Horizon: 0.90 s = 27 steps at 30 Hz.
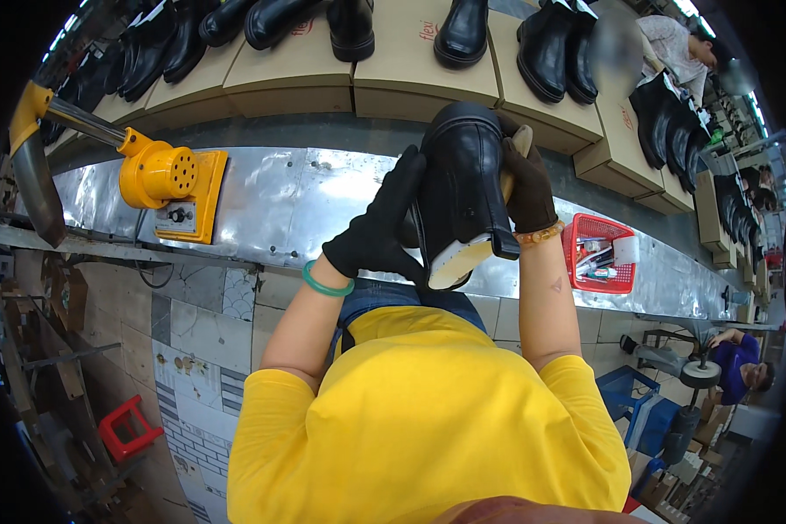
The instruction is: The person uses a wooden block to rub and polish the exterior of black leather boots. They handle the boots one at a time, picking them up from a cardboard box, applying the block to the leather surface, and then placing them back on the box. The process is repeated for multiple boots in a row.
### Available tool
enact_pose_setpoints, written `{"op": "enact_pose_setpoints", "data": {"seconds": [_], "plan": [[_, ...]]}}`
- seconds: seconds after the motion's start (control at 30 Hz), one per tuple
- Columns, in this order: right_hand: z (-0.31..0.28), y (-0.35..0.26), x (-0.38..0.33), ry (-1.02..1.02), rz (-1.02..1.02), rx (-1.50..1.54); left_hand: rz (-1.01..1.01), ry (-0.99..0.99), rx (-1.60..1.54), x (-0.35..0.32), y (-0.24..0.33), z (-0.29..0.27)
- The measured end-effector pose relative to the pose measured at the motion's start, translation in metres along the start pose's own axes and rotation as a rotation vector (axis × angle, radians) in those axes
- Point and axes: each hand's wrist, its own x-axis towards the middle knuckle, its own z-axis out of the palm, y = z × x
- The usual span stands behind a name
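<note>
Above the metal bench I hold a black leather ankle boot, tilted with its toe away from me and its opening toward me; a pale lining shows inside. My left hand, in a black glove, grips the boot's left side, with the thumb under the opening's edge. My right hand, in a dark glove, is closed at the boot's right side around a tan wooden piece shaped like a brush back. Bristles are not visible, and the fingers partly hide it.
A red plastic basket with tubes and small tools stands on the metal bench, right of my forearm. At left is a yellow machine with a dark nozzle. Cardboard boxes bearing black boots line the far side. Other people are at right.
</note>
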Motion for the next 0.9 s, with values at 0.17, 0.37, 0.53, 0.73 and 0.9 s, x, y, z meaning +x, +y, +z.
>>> {"op": "enact_pose_setpoints", "data": {"seconds": [0.17,0.37,0.53,0.73,0.9], "plan": [[-0.006,0.008,-0.002,0.01,-0.013,0.053,-0.187,0.239,0.028,-0.008,-0.06,0.039],[0.03,0.004,0.0,-0.123,0.056,-0.056,-0.275,0.387,-0.021,-0.037,-0.046,0.038],[0.082,0.008,0.003,-0.349,0.151,-0.129,-0.331,0.558,0.331,-0.126,-0.007,-0.001],[0.053,0.066,0.005,-0.255,0.223,-0.389,-0.439,0.848,0.59,-0.221,0.036,-0.06],[0.014,0.099,0.002,-0.198,0.066,-0.564,-0.573,1.16,0.428,-0.267,0.055,-0.103]]}}
